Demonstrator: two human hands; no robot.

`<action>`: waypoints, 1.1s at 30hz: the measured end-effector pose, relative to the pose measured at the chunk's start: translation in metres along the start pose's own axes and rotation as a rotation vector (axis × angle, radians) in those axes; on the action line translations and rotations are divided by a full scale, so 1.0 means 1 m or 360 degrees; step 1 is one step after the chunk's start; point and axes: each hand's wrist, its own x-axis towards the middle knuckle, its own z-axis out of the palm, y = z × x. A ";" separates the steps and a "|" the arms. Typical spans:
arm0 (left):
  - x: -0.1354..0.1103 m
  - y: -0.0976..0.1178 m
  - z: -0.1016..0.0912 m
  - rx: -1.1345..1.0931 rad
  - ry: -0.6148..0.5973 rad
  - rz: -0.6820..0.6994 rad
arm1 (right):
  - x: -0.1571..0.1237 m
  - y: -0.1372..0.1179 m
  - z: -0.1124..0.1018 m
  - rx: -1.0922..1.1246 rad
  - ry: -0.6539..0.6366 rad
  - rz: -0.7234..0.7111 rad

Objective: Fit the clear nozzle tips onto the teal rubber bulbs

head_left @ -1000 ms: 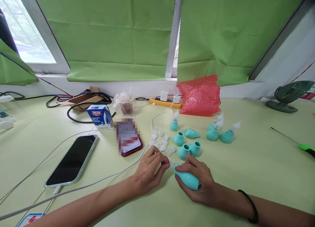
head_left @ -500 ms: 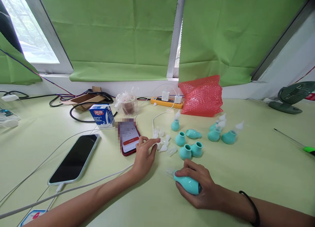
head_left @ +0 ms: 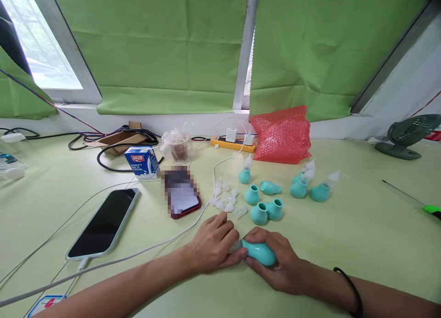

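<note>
A teal squeeze bulb [head_left: 261, 253] lies on its side in my right hand [head_left: 287, 267], whose fingers wrap round its body, its mouth facing left. At that mouth, the fingers of my left hand [head_left: 215, 244] close on a clear nozzle [head_left: 236, 246], partly hidden by them. Any smaller piece between those fingers is out of sight. Just beyond my left hand lie several small white tips [head_left: 225, 197] in a loose pile and a clear nozzle part [head_left: 240, 211]. Open teal bulbs [head_left: 258, 213] stand beyond my right hand, near a teal bulb lying on its side [head_left: 270, 187].
Several bulbs with tips fitted [head_left: 320, 192] stand farther back and right. A red-cased phone [head_left: 186, 214], a charging phone [head_left: 103, 224] and a white cable [head_left: 151, 248] lie left. Behind are a milk carton [head_left: 143, 163], power strip [head_left: 227, 144] and red bubble bag [head_left: 280, 136]. A screwdriver [head_left: 406, 194] lies right.
My left hand has moved from the white tips, right and nearer, to the clear nozzle on the bulb. The white cable has shifted beside the red-cased phone. The right hand keeps its hold.
</note>
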 end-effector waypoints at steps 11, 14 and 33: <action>0.004 -0.012 -0.013 -0.0217 0.0039 -0.0154 | 0.006 -0.001 -0.003 0.0068 -0.0078 -0.0079; 0.014 -0.046 -0.036 -0.0045 0.0317 -0.0718 | 0.008 -0.004 -0.006 0.0078 -0.0102 -0.0109; 0.002 -0.069 -0.061 0.0207 0.0006 -0.0996 | 0.003 -0.003 -0.006 0.0089 -0.0103 -0.0164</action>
